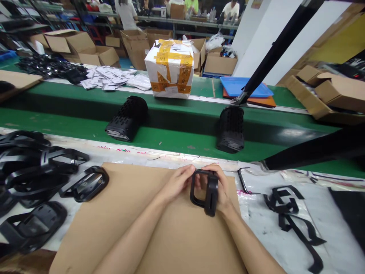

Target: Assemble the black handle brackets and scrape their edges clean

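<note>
Over a sheet of brown cardboard [125, 213], a black plastic frame [211, 194] with a squared opening is held up between both hands. My right hand [222, 184] wraps round its right side, the fingers partly hidden behind it. At the upper left corner, my left hand [179, 182] grips the same frame with thumb on top; its other fingertips are partly hidden behind the rim. A similar black frame part [95, 184] lies on the cardboard's left edge. Thin black bent strips [285, 199] lie to the right of the cardboard.
A pile of black frames [37, 163] covers the left side. Beyond runs a green conveyor [176, 140] bearing two black perforated parts [128, 118]. Farther back are a taped white box [171, 68], a blue tray [245, 86] and people. A dark post [276, 53] slants at right.
</note>
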{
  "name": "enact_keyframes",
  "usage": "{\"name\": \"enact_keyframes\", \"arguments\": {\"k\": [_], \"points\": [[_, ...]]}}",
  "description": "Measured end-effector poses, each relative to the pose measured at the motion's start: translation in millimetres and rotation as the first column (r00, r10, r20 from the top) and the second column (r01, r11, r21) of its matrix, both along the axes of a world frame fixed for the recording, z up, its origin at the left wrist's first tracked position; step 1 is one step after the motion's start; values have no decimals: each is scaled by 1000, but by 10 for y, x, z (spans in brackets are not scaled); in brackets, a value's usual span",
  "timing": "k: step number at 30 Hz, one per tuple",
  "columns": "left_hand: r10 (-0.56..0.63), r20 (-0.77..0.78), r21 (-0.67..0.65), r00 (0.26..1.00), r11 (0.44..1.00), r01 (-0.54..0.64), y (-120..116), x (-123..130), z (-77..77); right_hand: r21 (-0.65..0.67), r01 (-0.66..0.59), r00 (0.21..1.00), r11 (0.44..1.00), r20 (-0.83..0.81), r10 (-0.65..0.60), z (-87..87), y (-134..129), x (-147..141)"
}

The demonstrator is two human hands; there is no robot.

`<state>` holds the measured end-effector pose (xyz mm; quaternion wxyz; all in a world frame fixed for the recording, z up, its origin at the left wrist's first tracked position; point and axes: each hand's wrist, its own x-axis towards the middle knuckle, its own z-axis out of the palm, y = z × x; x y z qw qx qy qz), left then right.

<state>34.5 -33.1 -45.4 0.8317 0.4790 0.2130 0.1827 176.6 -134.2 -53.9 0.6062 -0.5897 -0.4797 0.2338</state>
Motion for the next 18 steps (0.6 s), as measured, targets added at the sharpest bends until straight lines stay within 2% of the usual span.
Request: {"name": "enact_keyframes", "arguments": {"k": [1,2,4,6,7,12,18], "points": [[24,-47,174,999,985,-16,14,-13,0,29,34,999,999,25,-35,18,5,17],[58,-99,357,993,934,-19,23,-30,0,57,70,996,996,49,-73,37,8,35],[135,-185,658,973,753,21,23,-67,-3,111,135,985,985,96,-145,75,7,65],[180,-232,801,956,592,83,-5,-89,-15,166,160,971,973,149,-185,111,-5,81],[178,-257,829,950,545,122,-27,-91,-24,189,155,966,970,178,-189,126,-15,84],[168,-398,840,902,462,284,-125,-42,-52,225,80,941,971,303,-148,168,-75,68],[245,-418,866,875,398,302,-114,-3,-76,202,35,925,979,364,-108,211,-98,52]]}}
